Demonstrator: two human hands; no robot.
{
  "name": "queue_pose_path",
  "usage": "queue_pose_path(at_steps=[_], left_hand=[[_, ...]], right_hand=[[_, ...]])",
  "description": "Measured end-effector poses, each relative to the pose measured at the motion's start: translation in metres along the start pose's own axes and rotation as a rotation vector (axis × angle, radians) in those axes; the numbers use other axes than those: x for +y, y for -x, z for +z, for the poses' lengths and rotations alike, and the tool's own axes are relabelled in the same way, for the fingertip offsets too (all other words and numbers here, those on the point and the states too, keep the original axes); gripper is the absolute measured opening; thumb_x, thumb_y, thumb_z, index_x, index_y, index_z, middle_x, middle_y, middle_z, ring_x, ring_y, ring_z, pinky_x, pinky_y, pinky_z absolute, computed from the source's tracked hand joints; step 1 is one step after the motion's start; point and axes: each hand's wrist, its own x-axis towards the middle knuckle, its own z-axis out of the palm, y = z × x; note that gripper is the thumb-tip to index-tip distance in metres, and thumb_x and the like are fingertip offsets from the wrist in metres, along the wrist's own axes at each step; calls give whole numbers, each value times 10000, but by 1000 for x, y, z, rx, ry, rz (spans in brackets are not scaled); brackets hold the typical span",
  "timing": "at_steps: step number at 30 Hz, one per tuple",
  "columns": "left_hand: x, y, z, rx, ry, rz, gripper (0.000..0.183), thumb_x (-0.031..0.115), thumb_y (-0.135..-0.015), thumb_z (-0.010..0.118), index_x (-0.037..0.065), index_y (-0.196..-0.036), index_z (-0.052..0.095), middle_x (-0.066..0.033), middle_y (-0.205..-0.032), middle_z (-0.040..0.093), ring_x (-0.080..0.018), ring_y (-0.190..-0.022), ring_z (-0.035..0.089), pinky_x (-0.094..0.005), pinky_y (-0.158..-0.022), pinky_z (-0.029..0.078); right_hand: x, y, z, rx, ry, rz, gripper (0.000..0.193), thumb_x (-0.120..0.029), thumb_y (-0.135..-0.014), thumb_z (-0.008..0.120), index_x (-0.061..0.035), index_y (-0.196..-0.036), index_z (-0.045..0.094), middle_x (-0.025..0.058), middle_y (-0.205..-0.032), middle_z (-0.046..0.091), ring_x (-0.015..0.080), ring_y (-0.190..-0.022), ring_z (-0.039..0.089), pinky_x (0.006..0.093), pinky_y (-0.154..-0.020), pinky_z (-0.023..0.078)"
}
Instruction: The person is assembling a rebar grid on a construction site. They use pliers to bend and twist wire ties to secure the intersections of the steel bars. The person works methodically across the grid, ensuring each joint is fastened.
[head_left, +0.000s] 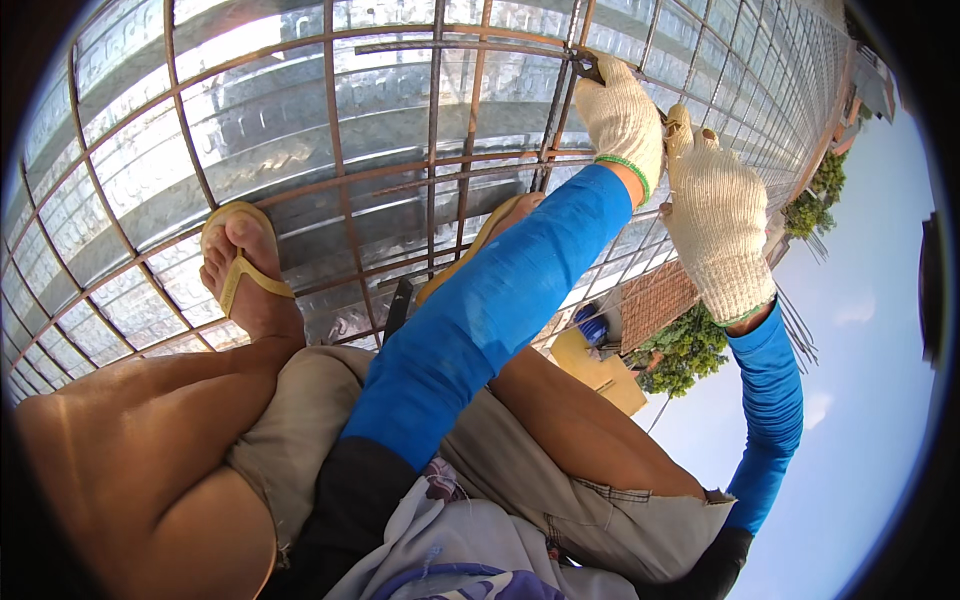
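Observation:
A mesh of rusty steel reinforcing bars (333,130) lies over shiny ribbed metal decking (385,105). My left hand (622,115), in an off-white knit glove with a green cuff edge, reaches to a bar crossing at the top middle. Its darkened fingertips are closed on the bar there. Just right of it, my right hand (718,215) wears a matching glove with worn fingertips. The fingers of that hand are bent together close to the mesh, and whatever they grip is hidden. Blue sleeves cover both forearms.
My feet, in yellow flip-flops (222,215), rest among the bars, knees bent. A dark strip-like object (397,308) stands between my legs. Beyond the decking's right edge are a brick-coloured roof (655,305), trees (690,350), a blue rounded object (590,325) and protruding bar ends (800,335).

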Motion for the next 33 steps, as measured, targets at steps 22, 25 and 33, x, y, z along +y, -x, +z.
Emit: queue_pose_path(at_steps=[22,25,33], left_hand=[[-26,-9,-25,-302,130,-103,348,321,-1048,723,21,-1155,584,-92,-873,648,-268,-722,702,-439,-696,608],[-27,-11,-31,-335,60,-58,267,246,-1042,711,28,-1141,594,-87,-855,644,-249,-705,680,-417,-671,591],[-14,-11,-47,-389,20,-136,263,297,-996,784,72,-1025,652,-32,-793,612,-168,-646,581,-343,-602,510]], right_hand=[[36,-1,52,-405,-1380,108,394,-264,-983,718,41,-1220,639,127,-811,653,204,-731,701,415,-686,558],[28,-4,62,-362,-1138,57,371,-277,-977,719,34,-1151,615,157,-857,661,227,-725,671,424,-674,531],[-20,18,79,-212,-917,51,539,-324,-956,758,15,-1347,607,231,-901,671,432,-814,658,509,-745,515]])
